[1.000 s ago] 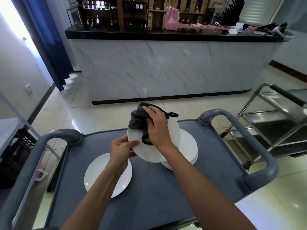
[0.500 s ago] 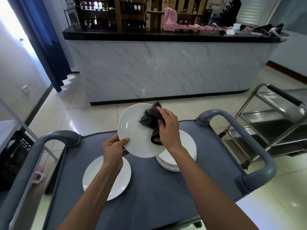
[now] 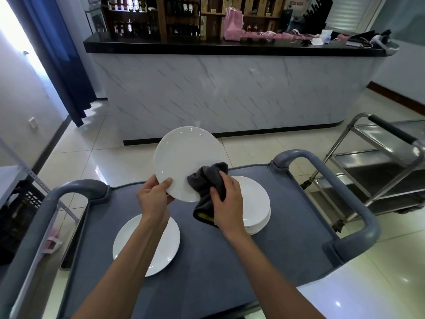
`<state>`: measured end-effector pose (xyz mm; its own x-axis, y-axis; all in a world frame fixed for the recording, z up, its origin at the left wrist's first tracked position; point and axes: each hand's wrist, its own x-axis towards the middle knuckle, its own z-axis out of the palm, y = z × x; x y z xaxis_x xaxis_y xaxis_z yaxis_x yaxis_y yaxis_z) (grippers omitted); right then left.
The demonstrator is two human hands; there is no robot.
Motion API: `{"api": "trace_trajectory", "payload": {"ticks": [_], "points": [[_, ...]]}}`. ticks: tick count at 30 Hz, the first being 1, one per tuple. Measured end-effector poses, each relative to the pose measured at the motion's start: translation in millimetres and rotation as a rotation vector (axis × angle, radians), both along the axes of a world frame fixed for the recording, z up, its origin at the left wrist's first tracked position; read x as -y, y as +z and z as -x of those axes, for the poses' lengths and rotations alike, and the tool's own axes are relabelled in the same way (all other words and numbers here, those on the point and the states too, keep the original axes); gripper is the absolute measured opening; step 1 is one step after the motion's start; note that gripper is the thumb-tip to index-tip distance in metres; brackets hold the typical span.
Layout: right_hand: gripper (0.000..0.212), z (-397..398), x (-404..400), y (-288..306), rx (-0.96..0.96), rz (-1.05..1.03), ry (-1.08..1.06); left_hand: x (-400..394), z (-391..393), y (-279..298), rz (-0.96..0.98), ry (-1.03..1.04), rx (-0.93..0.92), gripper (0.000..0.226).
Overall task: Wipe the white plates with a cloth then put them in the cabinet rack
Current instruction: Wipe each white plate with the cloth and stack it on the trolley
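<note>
A white plate (image 3: 184, 157) is tilted up facing me above the grey cart top (image 3: 207, 261). My left hand (image 3: 153, 196) pinches its lower left rim. My right hand (image 3: 227, 203) grips a dark grey cloth (image 3: 207, 183) with a yellow underside and presses it against the plate's lower right edge. A stack of white plates (image 3: 255, 203) sits on the cart behind my right hand, partly hidden by it. A single white plate (image 3: 170, 240) lies flat at the left, crossed by my left forearm.
The cart has grey loop handles at left (image 3: 69, 192) and right (image 3: 345, 203). A steel trolley (image 3: 379, 171) stands at the right. A marble-fronted bar counter (image 3: 230, 93) lies ahead, and a metal shelf frame (image 3: 20, 178) at the left.
The held plate has tipped up more upright and risen. My right hand with the cloth has slid from the plate's upper area down to its lower right edge.
</note>
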<state>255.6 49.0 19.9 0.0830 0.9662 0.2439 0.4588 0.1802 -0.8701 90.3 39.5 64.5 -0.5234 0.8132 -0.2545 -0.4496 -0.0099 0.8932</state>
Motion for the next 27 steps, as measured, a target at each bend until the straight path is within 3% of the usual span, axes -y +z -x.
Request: {"api": "trace_trajectory", "payload": {"ticks": [6, 12, 19, 27], "points": [[0.045, -0.5, 1.5, 1.6, -0.098, -0.023, -0.054, -1.8, 0.3, -1.4, -0.014, -0.038, -0.043, 0.029], [0.044, -15.7, -18.9, 16.2, -0.062, -0.086, -0.068, -2.6, 7.6, -1.0, -0.015, -0.105, -0.113, 0.027], [0.062, -34.2, -39.9, 33.8, -0.017, -0.174, -0.007, -7.4, 20.6, 7.1, -0.045, -0.208, -0.346, 0.026], [0.050, -45.4, -61.0, 48.0, 0.008, -0.213, 0.083, -15.7, 24.0, 8.7, -0.057, -0.276, -0.379, 0.026]]}}
